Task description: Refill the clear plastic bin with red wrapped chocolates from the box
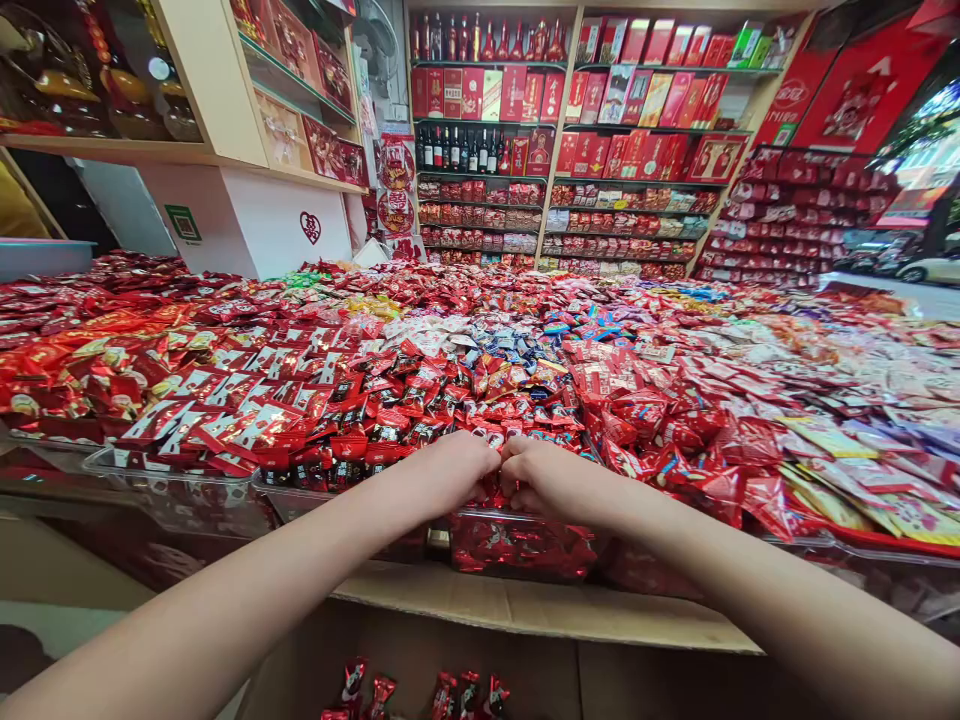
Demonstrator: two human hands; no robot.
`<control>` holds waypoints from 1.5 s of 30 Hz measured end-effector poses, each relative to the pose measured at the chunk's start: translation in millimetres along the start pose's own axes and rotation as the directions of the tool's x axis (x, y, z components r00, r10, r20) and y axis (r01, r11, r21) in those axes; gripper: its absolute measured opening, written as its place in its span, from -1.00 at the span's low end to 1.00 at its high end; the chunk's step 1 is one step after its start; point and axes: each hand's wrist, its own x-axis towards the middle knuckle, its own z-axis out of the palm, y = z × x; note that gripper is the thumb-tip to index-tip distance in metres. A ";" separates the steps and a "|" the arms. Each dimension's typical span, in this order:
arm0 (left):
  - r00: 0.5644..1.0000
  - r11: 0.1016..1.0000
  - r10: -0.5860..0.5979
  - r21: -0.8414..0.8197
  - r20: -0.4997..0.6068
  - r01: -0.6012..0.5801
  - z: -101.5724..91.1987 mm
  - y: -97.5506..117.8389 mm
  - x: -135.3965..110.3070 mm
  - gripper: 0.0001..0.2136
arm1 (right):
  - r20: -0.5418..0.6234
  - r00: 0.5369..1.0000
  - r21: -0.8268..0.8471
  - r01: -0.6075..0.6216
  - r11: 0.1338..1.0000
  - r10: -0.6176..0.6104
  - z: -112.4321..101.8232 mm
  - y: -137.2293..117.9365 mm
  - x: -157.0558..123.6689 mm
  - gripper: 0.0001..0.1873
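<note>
Both my hands reach into a clear plastic bin [517,548] of red-wrapped candies at the front edge of a large candy display. My left hand [454,468] and my right hand [541,478] meet knuckle to knuckle, fingers curled down into the red wrapped candies [495,435]. What the fingers grip is hidden among the wrappers. Piles of red, white and blue wrapped sweets [517,360] lie just beyond my hands.
A cardboard box [540,610] stands below the bin, with a few red candies [442,693] inside it. Clear bins [180,495] line the display's front. Shelves of red gift boxes and bottles [555,120] fill the back wall. A white counter [247,225] stands at left.
</note>
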 end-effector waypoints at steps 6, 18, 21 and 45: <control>0.987 1.000 0.030 -0.014 0.160 -0.028 -14.2 3.3 -0.2 -0.91 | 0.012 1.000 -0.015 0.025 1.000 -0.025 -4.8 -0.1 -2.0 -0.90; 0.992 0.989 0.043 0.133 0.119 -0.059 -3.7 3.9 5.6 -0.84 | -0.037 0.998 -0.069 0.042 0.997 -0.045 -7.0 7.7 -1.9 -0.89; 0.989 0.985 0.020 0.166 0.148 -0.045 -9.6 6.0 4.0 -0.84 | -0.042 0.996 -0.111 -0.077 0.991 0.073 -20.2 9.0 -11.5 -0.84; 0.986 0.992 0.122 -0.008 0.110 -0.122 -11.8 5.6 10.6 -0.72 | 0.049 0.960 -0.283 -0.251 0.926 0.275 -29.7 15.2 -32.5 -0.73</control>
